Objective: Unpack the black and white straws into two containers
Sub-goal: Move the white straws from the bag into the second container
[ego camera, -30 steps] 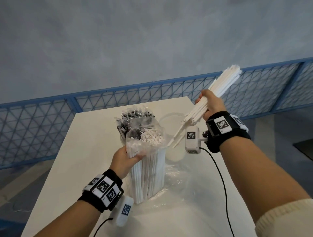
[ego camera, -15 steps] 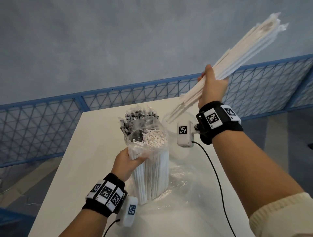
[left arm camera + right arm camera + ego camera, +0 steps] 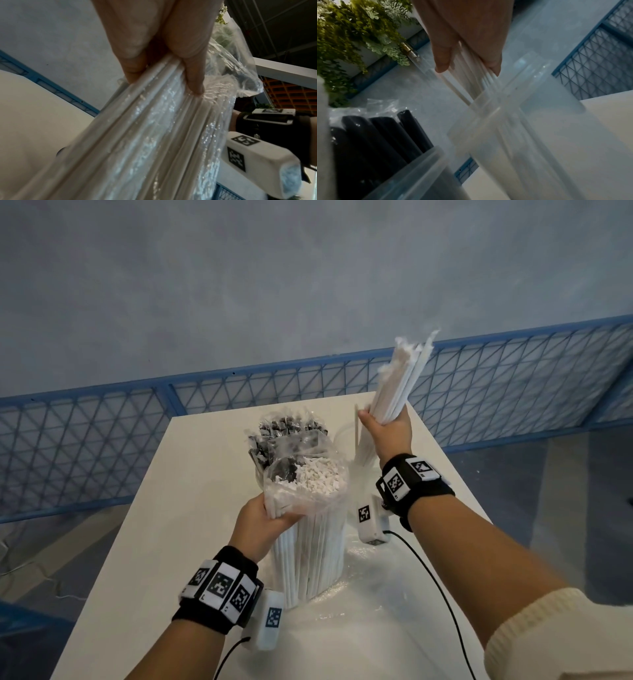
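Observation:
A clear plastic bag of white straws (image 3: pixel 308 546) stands upright on the white table (image 3: pixel 178 542); a few black straw ends show in its open top. My left hand (image 3: pixel 263 522) grips the bag near its top, fingers (image 3: pixel 133 65) curled over the wrapped straws (image 3: pixel 145 128). My right hand (image 3: pixel 383 426) holds a bundle of white straws (image 3: pixel 404 378) nearly upright. Their lower ends (image 3: pixel 471 86) reach down into a clear container (image 3: pixel 505 132). Black straws (image 3: pixel 284 433) stand in a second clear container (image 3: pixel 419 170) behind the bag.
Crumpled clear film (image 3: pixel 363 597) lies on the table around the bag's base, and a black cable (image 3: pixel 435 580) crosses it. A blue mesh fence (image 3: pixel 102 446) runs beyond the table's far edge. Green foliage (image 3: pixel 347 31) shows in the right wrist view.
My right hand swung the white straw bundle up high, then brought it down and upright, with its lower ends now inside the clear container. My left hand stayed on the bag.

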A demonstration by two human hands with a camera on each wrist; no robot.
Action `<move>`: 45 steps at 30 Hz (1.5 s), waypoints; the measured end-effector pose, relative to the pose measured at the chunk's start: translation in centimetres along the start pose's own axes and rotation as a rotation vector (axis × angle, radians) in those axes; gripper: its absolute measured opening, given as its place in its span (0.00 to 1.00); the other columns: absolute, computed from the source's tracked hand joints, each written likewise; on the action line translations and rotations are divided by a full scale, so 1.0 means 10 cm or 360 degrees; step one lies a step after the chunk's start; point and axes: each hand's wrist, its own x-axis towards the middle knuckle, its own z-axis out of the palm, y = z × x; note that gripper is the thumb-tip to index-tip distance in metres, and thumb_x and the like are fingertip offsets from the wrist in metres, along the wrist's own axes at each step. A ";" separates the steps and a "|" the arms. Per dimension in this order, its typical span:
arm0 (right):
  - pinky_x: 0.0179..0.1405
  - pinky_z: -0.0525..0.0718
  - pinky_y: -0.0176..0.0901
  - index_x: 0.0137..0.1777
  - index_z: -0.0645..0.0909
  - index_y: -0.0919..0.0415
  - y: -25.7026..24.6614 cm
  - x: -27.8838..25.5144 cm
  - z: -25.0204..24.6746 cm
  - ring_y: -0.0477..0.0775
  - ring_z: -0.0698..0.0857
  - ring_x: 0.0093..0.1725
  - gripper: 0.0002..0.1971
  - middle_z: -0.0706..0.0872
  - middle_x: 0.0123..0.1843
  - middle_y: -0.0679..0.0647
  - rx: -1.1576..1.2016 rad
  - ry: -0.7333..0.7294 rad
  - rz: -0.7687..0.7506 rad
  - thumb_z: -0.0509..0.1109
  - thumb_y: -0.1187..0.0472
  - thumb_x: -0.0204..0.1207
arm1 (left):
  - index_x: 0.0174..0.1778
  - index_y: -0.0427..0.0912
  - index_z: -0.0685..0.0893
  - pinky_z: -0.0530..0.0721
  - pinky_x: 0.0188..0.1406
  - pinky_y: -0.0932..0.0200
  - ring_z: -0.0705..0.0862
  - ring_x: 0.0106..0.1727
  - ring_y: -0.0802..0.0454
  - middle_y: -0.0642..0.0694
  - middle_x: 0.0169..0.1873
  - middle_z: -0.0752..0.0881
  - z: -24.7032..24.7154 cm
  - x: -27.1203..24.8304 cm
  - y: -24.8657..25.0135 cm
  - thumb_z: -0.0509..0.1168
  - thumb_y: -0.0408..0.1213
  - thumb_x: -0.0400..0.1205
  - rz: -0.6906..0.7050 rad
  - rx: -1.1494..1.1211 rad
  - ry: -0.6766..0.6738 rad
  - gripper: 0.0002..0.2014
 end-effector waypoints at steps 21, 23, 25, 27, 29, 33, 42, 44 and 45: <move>0.50 0.86 0.41 0.69 0.73 0.55 -0.36 -1.26 -0.25 0.47 0.88 0.47 0.25 0.82 0.64 0.53 -0.0638 -0.0897 0.0222 0.74 0.58 0.73 | 0.52 0.55 0.79 0.84 0.48 0.67 0.86 0.53 0.63 0.58 0.50 0.86 -0.04 -0.09 -0.05 0.81 0.26 0.59 -0.0006 -0.0208 -0.0151 0.30; 0.51 0.87 0.41 0.70 0.73 0.54 -0.36 -1.25 -0.27 0.46 0.88 0.50 0.23 0.84 0.64 0.53 -0.0432 -0.0979 0.0322 0.70 0.65 0.75 | 0.54 0.54 0.78 0.84 0.52 0.62 0.85 0.55 0.61 0.57 0.52 0.86 -0.04 -0.08 -0.07 0.82 0.29 0.58 0.0006 -0.0197 -0.0121 0.32; 0.55 0.86 0.44 0.69 0.73 0.51 -0.35 -1.26 -0.29 0.46 0.87 0.54 0.22 0.86 0.61 0.49 -0.0291 -0.1059 0.0362 0.66 0.68 0.78 | 0.54 0.54 0.78 0.83 0.51 0.64 0.84 0.54 0.62 0.58 0.50 0.86 -0.03 -0.08 -0.08 0.82 0.31 0.59 0.0019 -0.0164 -0.0095 0.31; 0.54 0.85 0.41 0.64 0.75 0.44 -0.33 -1.26 -0.31 0.43 0.86 0.54 0.21 0.87 0.57 0.44 -0.0170 -0.1106 0.0409 0.62 0.70 0.80 | 0.51 0.55 0.79 0.83 0.46 0.69 0.85 0.52 0.64 0.59 0.47 0.86 -0.03 -0.09 -0.08 0.82 0.32 0.59 0.0030 -0.0151 -0.0072 0.28; 0.46 0.85 0.35 0.64 0.75 0.46 -0.30 -1.26 -0.30 0.41 0.86 0.50 0.21 0.87 0.54 0.45 -0.0095 -0.1087 0.0457 0.60 0.72 0.80 | 0.48 0.55 0.80 0.83 0.43 0.72 0.85 0.49 0.66 0.60 0.45 0.87 -0.03 -0.09 -0.09 0.82 0.33 0.59 0.0024 -0.0162 -0.0065 0.26; 0.41 0.82 0.26 0.60 0.76 0.54 -0.24 -1.36 -0.26 0.43 0.83 0.41 0.18 0.83 0.52 0.51 -0.0566 -0.0582 -0.0062 0.70 0.71 0.73 | 0.51 0.51 0.81 0.83 0.42 0.74 0.84 0.48 0.68 0.60 0.44 0.86 -0.04 -0.09 -0.08 0.81 0.33 0.62 0.0028 -0.0162 -0.0070 0.24; 0.49 0.79 0.40 0.61 0.80 0.59 -0.36 -1.42 -0.19 0.52 0.84 0.44 0.16 0.85 0.53 0.52 -0.1482 -0.0661 -0.0534 0.69 0.53 0.77 | 0.54 0.41 0.83 0.84 0.45 0.66 0.87 0.49 0.53 0.53 0.44 0.88 -0.01 -0.03 -0.17 0.80 0.31 0.64 0.0032 -0.0140 -0.0038 0.23; 0.47 0.78 0.34 0.60 0.81 0.60 -0.37 -1.39 -0.17 0.50 0.82 0.41 0.16 0.83 0.50 0.53 -0.1437 -0.0679 -0.0520 0.71 0.53 0.75 | 0.55 0.41 0.82 0.84 0.45 0.68 0.87 0.49 0.54 0.54 0.45 0.88 -0.01 -0.03 -0.18 0.79 0.31 0.65 0.0027 -0.0149 -0.0048 0.23; 0.44 0.75 0.27 0.60 0.82 0.60 -0.37 -1.39 -0.16 0.48 0.80 0.39 0.17 0.81 0.49 0.52 -0.1377 -0.0679 -0.0536 0.72 0.54 0.74 | 0.55 0.42 0.82 0.84 0.45 0.68 0.87 0.50 0.55 0.54 0.45 0.88 -0.01 -0.04 -0.17 0.79 0.31 0.65 0.0031 -0.0158 -0.0064 0.23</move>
